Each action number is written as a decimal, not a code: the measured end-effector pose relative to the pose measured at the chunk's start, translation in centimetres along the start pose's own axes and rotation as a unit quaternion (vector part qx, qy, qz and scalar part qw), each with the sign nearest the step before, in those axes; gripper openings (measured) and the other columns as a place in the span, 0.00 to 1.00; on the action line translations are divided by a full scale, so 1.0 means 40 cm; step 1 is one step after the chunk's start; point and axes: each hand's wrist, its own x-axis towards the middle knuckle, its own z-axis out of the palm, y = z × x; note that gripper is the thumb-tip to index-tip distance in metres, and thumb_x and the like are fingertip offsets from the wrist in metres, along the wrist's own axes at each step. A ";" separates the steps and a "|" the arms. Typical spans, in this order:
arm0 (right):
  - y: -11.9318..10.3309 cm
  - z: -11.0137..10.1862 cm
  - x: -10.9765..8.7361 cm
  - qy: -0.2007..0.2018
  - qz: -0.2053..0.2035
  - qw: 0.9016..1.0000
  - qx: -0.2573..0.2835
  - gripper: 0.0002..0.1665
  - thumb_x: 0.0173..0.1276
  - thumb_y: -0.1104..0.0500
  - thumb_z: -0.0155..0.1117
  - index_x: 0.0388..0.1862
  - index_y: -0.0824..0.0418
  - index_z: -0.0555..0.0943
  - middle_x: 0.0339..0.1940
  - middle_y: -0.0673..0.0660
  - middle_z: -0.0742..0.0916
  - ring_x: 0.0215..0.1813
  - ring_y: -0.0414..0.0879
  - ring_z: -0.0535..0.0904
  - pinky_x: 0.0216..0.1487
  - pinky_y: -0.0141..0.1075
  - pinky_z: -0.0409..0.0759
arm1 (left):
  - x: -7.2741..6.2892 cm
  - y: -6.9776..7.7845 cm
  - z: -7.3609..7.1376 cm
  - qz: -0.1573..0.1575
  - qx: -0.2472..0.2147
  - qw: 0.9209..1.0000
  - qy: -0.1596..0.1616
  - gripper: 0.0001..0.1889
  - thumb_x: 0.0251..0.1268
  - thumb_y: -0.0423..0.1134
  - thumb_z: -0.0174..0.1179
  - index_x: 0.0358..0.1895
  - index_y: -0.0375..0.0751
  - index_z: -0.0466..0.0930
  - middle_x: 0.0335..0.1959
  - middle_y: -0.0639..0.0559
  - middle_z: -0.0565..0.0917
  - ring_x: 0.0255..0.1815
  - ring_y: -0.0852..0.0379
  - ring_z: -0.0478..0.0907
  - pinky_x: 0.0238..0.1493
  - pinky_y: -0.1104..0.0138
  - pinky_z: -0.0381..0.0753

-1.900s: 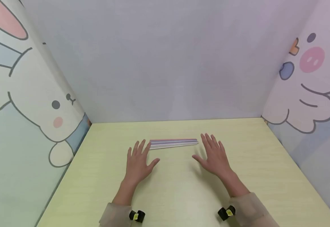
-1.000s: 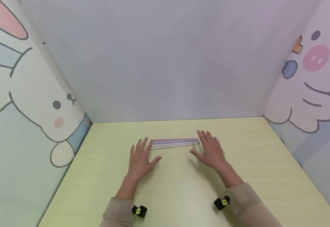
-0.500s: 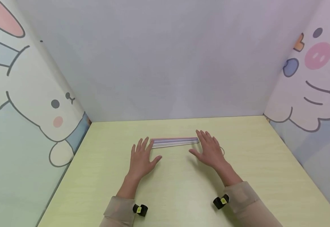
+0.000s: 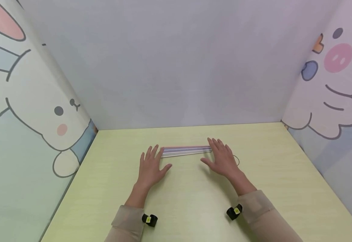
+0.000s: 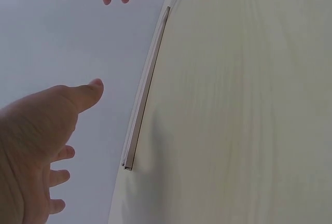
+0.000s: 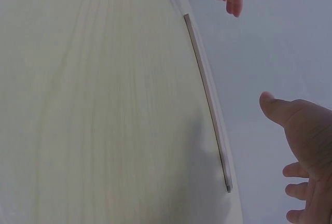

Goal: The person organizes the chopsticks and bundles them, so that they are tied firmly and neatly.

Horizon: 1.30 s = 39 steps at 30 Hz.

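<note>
On the pale wooden table lies a slim bundle of thin strips point(image 4: 186, 152), pale, purple and reddish, wider at its left end; it resembles a closed folding fan, though its exact kind is unclear. My left hand point(image 4: 150, 169) hovers by that left end, fingers spread and thumb out, holding nothing. Near the narrower end, the right hand point(image 4: 222, 159) is held the same way, its fingertips overlapping the strips in the head view. Both wrist views show the bundle point(image 5: 145, 94) apart from the hands. A thin dark loop point(image 4: 236, 160) peeks out beside my right hand; its other part is hidden.
The table point(image 4: 188, 201) meets a plain grey-white back wall point(image 4: 179, 67). Side panels with a cartoon rabbit point(image 4: 46, 111) on the left and a cartoon pig point(image 4: 336, 84) on the right border it. Small black cameras point(image 4: 149, 220) sit at both sleeve cuffs.
Both hands have shifted slightly forward, the right one also left, now covering the bundle's right tip. The dark loop has come into sight beside it. The bundle itself lies still.
</note>
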 end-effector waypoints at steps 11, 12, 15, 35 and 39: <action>0.006 0.022 0.026 -0.003 -0.004 1.000 -0.011 0.45 0.75 0.41 0.57 0.81 0.60 0.56 0.78 0.65 0.66 0.81 0.64 0.52 0.75 0.63 0.49 | 0.028 -0.014 0.015 0.000 -0.006 1.000 -0.014 0.40 0.66 0.61 0.62 0.76 0.46 0.65 0.78 0.41 0.62 0.80 0.38 0.50 0.74 0.39 0.46; 0.006 0.023 0.027 -0.004 -0.005 1.000 -0.011 0.44 0.75 0.41 0.57 0.81 0.60 0.56 0.78 0.65 0.66 0.81 0.64 0.52 0.75 0.63 0.49 | 0.030 -0.015 0.017 -0.001 -0.008 1.000 -0.017 0.40 0.66 0.61 0.62 0.76 0.46 0.65 0.78 0.41 0.62 0.80 0.39 0.50 0.75 0.40 0.46; 0.005 0.029 0.033 -0.003 -0.007 1.000 -0.017 0.44 0.76 0.42 0.57 0.81 0.60 0.57 0.78 0.65 0.66 0.80 0.64 0.53 0.74 0.63 0.50 | 0.036 -0.018 0.021 -0.002 -0.008 1.000 -0.022 0.40 0.67 0.61 0.62 0.76 0.46 0.64 0.78 0.41 0.62 0.81 0.39 0.49 0.75 0.40 0.46; -0.002 0.082 0.077 -0.026 -0.032 0.999 -0.030 0.39 0.79 0.44 0.52 0.81 0.59 0.58 0.78 0.66 0.66 0.80 0.64 0.55 0.74 0.63 0.52 | 0.082 -0.023 0.062 0.002 -0.022 0.999 -0.039 0.38 0.69 0.61 0.59 0.76 0.45 0.65 0.78 0.41 0.62 0.80 0.38 0.51 0.75 0.40 0.47; -0.005 0.095 0.087 -0.027 -0.040 0.998 -0.035 0.38 0.78 0.45 0.53 0.80 0.60 0.59 0.78 0.66 0.66 0.80 0.64 0.56 0.73 0.63 0.53 | 0.091 -0.027 0.072 0.004 -0.030 0.998 -0.050 0.37 0.70 0.60 0.59 0.76 0.45 0.64 0.78 0.40 0.61 0.80 0.38 0.51 0.76 0.43 0.47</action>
